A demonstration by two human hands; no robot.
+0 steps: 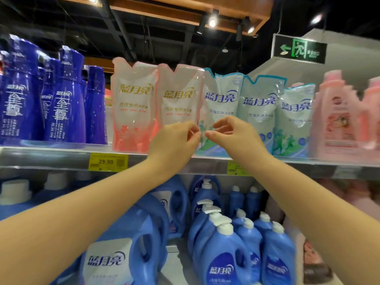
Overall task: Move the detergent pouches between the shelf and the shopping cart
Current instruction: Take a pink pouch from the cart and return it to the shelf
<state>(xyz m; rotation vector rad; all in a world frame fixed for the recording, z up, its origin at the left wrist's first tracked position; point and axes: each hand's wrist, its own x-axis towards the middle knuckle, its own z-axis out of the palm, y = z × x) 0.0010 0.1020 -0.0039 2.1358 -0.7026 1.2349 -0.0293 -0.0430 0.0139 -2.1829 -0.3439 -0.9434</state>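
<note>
We hold both hands up in front of the upper shelf (61,159), close together and just apart from each other, at the lower part of a row of detergent pouches. Five pouches stand upright side by side on this shelf: a pink pouch (133,105), a second pink pouch (178,99), then a blue-green pouch (222,97), a second blue-green pouch (259,108) and a third blue-green pouch (296,114) at the right end, which stands lower than the others.

Our left hand (176,140) shows its back to us, in front of the bottom of the second pink pouch. Its fingers are curled inward towards the seam between that pouch and the first blue-green one. We cannot tell whether they pinch the pouch's edge or only hang before it.

Our right hand (234,134) is in front of the lower half of the first blue-green pouch. Its fingers are loosely curled, the thumb points left, and there is a clear gap between thumb and fingers with nothing in it. Whether the fingertips touch the pouch we cannot tell.

Left of the pouches stand dark blue bottles (67,99); right of them stand pink bottles (337,120). A yellow price tag (108,161) sits on the shelf's front edge. On the shelf below are big blue jugs (144,233) and blue pump bottles (226,243). A green exit sign (300,49) hangs at the upper right.
</note>
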